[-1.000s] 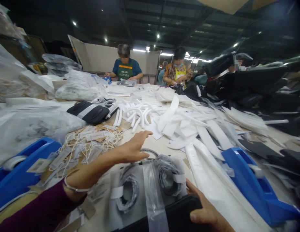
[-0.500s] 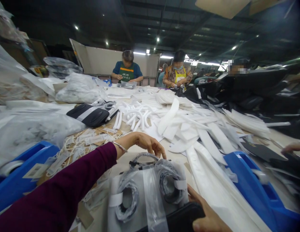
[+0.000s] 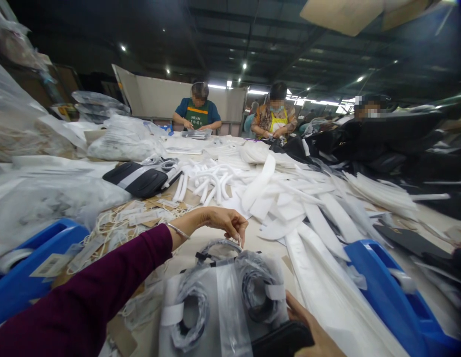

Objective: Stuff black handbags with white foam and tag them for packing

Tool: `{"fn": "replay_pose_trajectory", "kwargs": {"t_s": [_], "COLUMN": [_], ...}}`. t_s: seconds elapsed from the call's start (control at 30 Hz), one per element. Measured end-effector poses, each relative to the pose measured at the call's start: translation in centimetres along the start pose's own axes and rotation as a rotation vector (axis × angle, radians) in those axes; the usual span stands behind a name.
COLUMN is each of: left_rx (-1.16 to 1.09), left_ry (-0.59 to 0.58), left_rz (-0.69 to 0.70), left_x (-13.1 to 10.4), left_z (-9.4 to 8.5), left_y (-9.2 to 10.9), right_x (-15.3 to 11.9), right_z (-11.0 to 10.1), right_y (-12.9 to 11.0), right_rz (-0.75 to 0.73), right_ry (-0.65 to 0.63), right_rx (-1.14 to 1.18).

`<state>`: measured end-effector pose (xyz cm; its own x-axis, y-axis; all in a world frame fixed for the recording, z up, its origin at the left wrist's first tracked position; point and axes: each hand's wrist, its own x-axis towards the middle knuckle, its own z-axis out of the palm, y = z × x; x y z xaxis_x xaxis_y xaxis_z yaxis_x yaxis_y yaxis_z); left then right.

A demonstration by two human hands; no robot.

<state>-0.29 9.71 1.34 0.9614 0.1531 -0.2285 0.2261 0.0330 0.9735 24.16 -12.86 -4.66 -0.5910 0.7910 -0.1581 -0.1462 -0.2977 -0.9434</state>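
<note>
A grey bag (image 3: 226, 307) with two plastic-wrapped coiled straps (image 3: 191, 317) and a clear band down its middle lies in front of me at the bottom of the view. Just above its wrapped top handle (image 3: 219, 248), my left hand (image 3: 230, 223) is closed in a pinch on a thin white string (image 3: 240, 241). My right hand (image 3: 308, 325) holds the bag's right side, beside a black padded part (image 3: 282, 340); its fingertips are partly hidden behind the bag.
Blue tape dispensers (image 3: 33, 267) (image 3: 397, 292) stand at left and right. Tags with strings (image 3: 122, 218) lie left, a black bag (image 3: 136, 177) beyond them. White foam pieces (image 3: 282, 198) cover the middle. Several people sit across the table (image 3: 269, 238).
My left hand has risen slightly and its fingers have drawn together, with the white string now showing beneath them. The bag has shifted slightly left in view.
</note>
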Motion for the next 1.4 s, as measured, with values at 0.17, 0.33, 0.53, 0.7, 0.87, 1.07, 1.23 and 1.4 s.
{"fn": "replay_pose_trajectory", "kwargs": {"t_s": [0.17, 0.33, 0.53, 0.7, 0.87, 1.07, 1.23, 1.4], "left_rx": [-0.017, 0.237, 0.499, 0.577, 0.774, 1.108, 1.143, 1.178], "left_ry": [0.05, 0.034, -0.011, 0.033, 0.292, 0.511, 0.594, 0.662], "left_rz": [-0.002, -0.015, 0.027, 0.037, 0.198, 0.207, 0.172, 0.191], "left_x": [-0.6, -1.6, -1.6, -1.1, -0.9, -0.8, -2.0, -3.0], "left_z": [-0.1, 0.2, 0.1, 0.0, -0.3, 0.2, 1.1, 1.3], "left_y": [0.2, 1.8, 1.9, 1.4, 1.5, -0.7, -2.0, -1.1], "right_x": [-0.1, 0.1, 0.0, 0.0, -0.1, 0.1, -0.7, -0.8], "right_z": [0.9, 1.3, 1.2, 1.1, 0.5, -0.9, -0.4, 1.3], "right_y": [-0.7, 0.1, -0.3, -0.6, 0.1, 1.5, 0.5, -0.8], "right_rz": [-0.004, -0.015, -0.009, -0.015, -0.007, 0.047, 0.095, 0.074], "right_ry": [0.046, 0.095, 0.112, 0.084, 0.075, 0.003, 0.033, 0.06], "right_rx": [0.01, 0.044, 0.012, 0.016, -0.013, -0.013, 0.076, 0.153]}}
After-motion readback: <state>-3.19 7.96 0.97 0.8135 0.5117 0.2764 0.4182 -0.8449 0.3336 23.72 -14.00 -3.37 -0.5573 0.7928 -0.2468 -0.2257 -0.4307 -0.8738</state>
